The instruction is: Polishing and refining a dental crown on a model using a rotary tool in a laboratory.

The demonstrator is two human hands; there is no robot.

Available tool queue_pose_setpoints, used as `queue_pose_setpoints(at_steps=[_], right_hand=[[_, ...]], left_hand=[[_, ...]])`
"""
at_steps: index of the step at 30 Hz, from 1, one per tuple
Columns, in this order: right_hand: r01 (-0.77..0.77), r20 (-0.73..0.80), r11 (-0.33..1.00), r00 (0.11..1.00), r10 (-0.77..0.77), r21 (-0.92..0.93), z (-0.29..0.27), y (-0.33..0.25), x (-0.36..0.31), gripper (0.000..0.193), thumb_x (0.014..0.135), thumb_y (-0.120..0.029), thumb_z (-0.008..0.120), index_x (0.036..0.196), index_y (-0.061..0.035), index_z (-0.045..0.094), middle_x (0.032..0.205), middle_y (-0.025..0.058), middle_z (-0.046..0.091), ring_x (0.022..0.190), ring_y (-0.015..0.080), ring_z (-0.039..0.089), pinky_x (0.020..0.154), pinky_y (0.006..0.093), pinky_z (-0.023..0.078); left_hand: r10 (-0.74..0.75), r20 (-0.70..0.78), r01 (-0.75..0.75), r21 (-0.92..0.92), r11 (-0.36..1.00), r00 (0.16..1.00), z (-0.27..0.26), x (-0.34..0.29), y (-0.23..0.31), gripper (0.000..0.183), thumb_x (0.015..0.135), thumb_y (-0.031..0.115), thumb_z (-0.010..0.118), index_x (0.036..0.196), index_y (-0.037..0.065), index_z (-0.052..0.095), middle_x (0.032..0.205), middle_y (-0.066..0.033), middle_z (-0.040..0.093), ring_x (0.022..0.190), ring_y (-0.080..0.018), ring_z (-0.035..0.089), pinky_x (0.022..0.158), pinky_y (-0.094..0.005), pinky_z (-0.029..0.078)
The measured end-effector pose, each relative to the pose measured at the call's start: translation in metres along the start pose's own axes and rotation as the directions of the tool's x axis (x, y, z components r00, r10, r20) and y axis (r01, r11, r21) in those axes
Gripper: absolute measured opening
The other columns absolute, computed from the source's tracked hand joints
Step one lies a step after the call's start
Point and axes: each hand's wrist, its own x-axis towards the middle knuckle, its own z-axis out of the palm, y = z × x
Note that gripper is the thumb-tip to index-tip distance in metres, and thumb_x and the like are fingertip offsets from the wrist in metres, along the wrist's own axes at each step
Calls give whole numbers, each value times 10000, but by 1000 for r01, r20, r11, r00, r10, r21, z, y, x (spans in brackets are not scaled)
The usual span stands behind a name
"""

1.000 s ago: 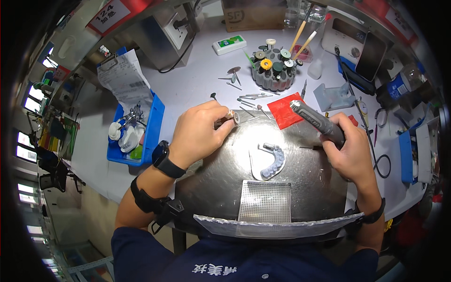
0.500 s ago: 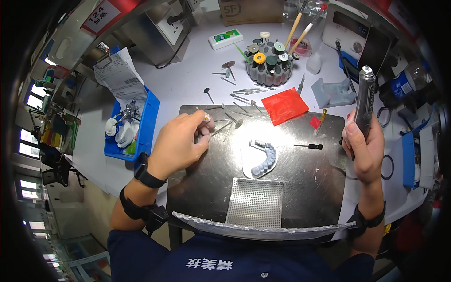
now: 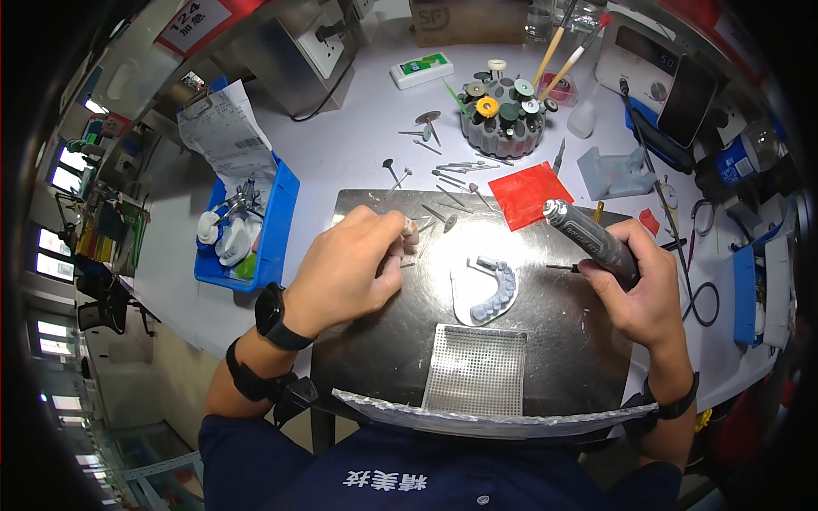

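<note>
My right hand (image 3: 641, 285) wraps round a dark grey rotary handpiece (image 3: 596, 240), whose silver end tilts up toward the far left. Under its thumb, a thin black-handled tool (image 3: 562, 267) lies partly covered on the dark metal plate (image 3: 375, 366). Over the plate's left side, my left hand (image 3: 354, 264) has its fingers curled together, with a patterned wrap on one fingertip. A thin metal shank shows beside its thumb; whether the fingers grip it is unclear. Between both hands lies a grey dental arch model (image 3: 498, 294) on a pale base. A mounted disc (image 3: 447, 221) rests near the left fingertips.
A perforated metal tray (image 3: 475, 370) lies at the plate's near edge. Beyond the plate are loose burs (image 3: 460, 166), a red packet (image 3: 530, 196) and a round bur holder (image 3: 503, 132). A blue bin (image 3: 277, 213) stands left; a control unit (image 3: 635, 55) and cable occupy the right.
My right hand has swung the handpiece inward and down, from upright at the right to tilted over the plate. My left hand has shifted slightly rightward in view, fingers still curled.
</note>
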Motion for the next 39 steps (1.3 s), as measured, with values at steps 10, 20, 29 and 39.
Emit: queue_pose_setpoints(at_steps=[10, 20, 29, 39], right_hand=[[50, 42, 996, 998, -47, -79, 2, -1, 1, 294, 837, -156, 851, 1041, -45, 672, 811, 82, 688, 688, 223, 668, 675, 312, 515], [270, 55, 928, 963, -265, -258, 11, -1, -4, 464, 743, -340, 934, 1076, -91, 728, 801, 86, 686, 630, 254, 642, 567, 343, 499], [315, 25, 913, 947, -319, -261, 18, 0, -5, 471, 739, -347, 934, 1082, -96, 730, 775, 69, 679, 606, 250, 632, 553, 346, 490], [376, 99, 817, 923, -372, -436, 5, -9, -7, 513, 672, -322, 936, 1117, -150, 749, 720, 24, 560, 551, 230, 496, 552, 348, 407]], left_hand=[[94, 31, -95, 27, 995, 995, -1, 3, 12, 275, 786, -19, 714, 1046, 68, 725, 855, -76, 647, 866, -250, 640, 771, -355, 538], [-93, -33, 31, -789, 613, 995, 20, 10, 43, 316, 955, -132, 622, 1249, -63, 717, 1171, -150, 735, 1060, -198, 735, 928, -303, 602], [-39, -90, -50, -808, 587, 995, 23, 8, 42, 338, 956, -150, 617, 1285, -84, 667, 1185, -202, 744, 1156, -269, 728, 1028, -377, 587], [410, -339, -502, -252, 828, 847, 18, 16, 44, 492, 794, -148, 771, 1233, 73, 747, 1229, -202, 708, 1013, -283, 747, 792, -331, 641]])
